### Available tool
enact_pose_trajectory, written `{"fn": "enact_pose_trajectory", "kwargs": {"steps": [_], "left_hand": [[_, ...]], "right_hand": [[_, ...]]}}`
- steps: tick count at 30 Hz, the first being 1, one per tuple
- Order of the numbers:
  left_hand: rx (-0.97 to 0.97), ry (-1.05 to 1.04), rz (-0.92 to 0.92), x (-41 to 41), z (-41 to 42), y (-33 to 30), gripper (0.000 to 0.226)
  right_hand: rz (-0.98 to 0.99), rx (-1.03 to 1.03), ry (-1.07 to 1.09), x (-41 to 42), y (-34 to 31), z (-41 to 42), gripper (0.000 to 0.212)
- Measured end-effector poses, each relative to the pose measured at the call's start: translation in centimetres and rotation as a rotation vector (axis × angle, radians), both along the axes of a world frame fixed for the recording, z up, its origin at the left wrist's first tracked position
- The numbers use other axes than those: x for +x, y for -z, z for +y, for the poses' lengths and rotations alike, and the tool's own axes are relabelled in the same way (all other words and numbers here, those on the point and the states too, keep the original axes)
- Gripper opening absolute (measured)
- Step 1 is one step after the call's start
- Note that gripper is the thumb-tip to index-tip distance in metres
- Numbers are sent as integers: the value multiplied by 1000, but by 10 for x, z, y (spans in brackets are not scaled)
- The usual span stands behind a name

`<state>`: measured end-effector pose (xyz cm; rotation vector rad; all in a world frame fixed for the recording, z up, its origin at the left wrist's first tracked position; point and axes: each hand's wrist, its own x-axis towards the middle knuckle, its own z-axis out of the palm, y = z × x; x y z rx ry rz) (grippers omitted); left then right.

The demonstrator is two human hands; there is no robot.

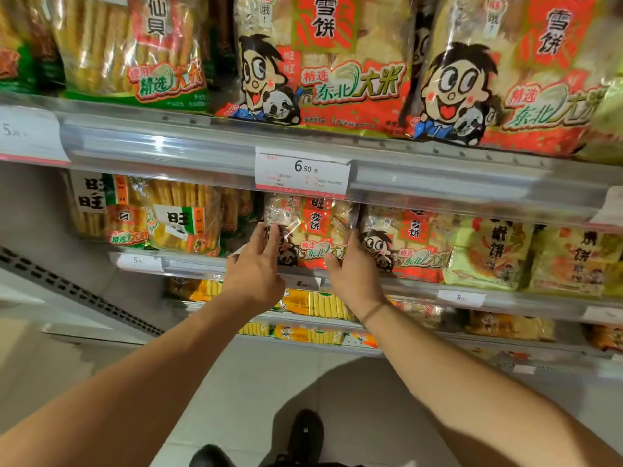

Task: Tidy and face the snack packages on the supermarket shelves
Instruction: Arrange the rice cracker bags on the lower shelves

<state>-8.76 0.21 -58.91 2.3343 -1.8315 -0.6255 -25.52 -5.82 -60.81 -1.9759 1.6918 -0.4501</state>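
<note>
A red and clear rice-cracker pack (pixel 315 230) with a cartoon boy stands upright on the second shelf (pixel 404 284), under the 6.50 price tag (pixel 303 171). My left hand (pixel 258 264) holds its left edge, fingers against the front. My right hand (pixel 350 267) holds its right edge, thumb on the front. A matching pack (pixel 409 241) stands right beside it. Left of it lean green and yellow cracker-stick packs (pixel 175 219), one tilted.
The top shelf carries large packs of the same snacks (pixel 323 62). Yellow-green packs (pixel 488 254) fill the second shelf to the right. Lower shelves hold yellow packs (pixel 313 303). A white shelf end panel (pixel 67 298) stands at the left. My dark shoes (pixel 303 433) are on the grey floor.
</note>
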Motion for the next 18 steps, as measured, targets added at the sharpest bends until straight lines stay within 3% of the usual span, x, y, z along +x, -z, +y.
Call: {"fn": "enact_pose_trajectory", "kwargs": {"steps": [8, 14, 18], "left_hand": [[38, 87, -98, 5, 11, 9, 93], [-32, 90, 0, 17, 21, 11, 89], [-121, 94, -131, 2, 39, 25, 86]], "right_hand": [[-14, 7, -35, -1, -1, 1, 73], [-236, 69, -54, -34, -3, 35, 67], [-135, 7, 26, -80, -2, 66, 58]]}}
